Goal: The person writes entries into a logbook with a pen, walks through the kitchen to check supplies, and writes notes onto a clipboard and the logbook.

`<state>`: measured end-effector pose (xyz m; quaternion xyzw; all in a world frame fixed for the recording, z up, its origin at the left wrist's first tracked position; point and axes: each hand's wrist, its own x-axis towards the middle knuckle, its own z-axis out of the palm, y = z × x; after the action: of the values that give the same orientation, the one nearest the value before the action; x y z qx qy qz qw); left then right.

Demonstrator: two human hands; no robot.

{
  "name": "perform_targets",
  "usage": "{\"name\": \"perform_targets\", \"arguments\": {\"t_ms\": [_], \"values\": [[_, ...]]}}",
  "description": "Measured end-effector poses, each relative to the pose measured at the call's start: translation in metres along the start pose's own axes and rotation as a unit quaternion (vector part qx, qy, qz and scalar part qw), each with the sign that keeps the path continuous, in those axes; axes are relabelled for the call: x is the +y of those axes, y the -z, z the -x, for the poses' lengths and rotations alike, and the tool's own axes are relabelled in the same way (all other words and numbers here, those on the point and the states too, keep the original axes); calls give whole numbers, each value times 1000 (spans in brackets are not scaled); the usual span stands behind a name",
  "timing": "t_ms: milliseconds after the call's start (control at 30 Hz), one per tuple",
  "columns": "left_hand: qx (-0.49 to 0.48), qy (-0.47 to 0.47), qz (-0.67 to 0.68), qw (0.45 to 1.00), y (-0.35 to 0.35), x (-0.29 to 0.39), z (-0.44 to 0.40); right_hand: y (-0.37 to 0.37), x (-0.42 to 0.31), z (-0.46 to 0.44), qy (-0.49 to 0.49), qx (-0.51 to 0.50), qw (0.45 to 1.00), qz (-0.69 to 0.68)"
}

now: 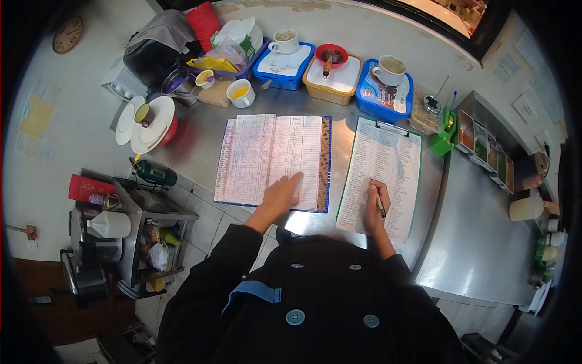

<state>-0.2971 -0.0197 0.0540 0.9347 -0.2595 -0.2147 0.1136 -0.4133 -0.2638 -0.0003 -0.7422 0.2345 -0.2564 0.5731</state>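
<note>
A ledger book [248,151] lies open on the steel counter, its ruled pages filled with handwriting. My left hand [282,195] rests on the lower part of its right page, index finger stretched out and holding nothing. To the right, a clipboard [413,136] carries a printed list sheet [379,151] with rows of text. Over the lower middle of that sheet, my right hand [376,206] grips a dark pen [381,207]. The pen's tip is too small to tell whether it touches the paper.
Along the wall stand blue tubs [383,100], a beige tub [330,82], white cups [240,94] and a green holder [445,130]. Stacked plates [154,124] sit at the counter's left. A cart [151,242] stands lower left; a steel worktop [479,236] extends right.
</note>
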Motion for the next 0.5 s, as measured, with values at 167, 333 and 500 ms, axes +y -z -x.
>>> {"name": "perform_targets", "arguments": {"t_ms": [167, 333, 500], "values": [[34, -8, 26, 999, -17, 3, 41, 0, 2, 0, 4, -3, 1000, 2], [46, -8, 84, 995, -32, 8, 68, 0, 0, 1, -2, -16, 1000, -7], [-4, 32, 77, 996, -35, 13, 80, 1, -1, 0, 7, -16, 1000, -1]]}}
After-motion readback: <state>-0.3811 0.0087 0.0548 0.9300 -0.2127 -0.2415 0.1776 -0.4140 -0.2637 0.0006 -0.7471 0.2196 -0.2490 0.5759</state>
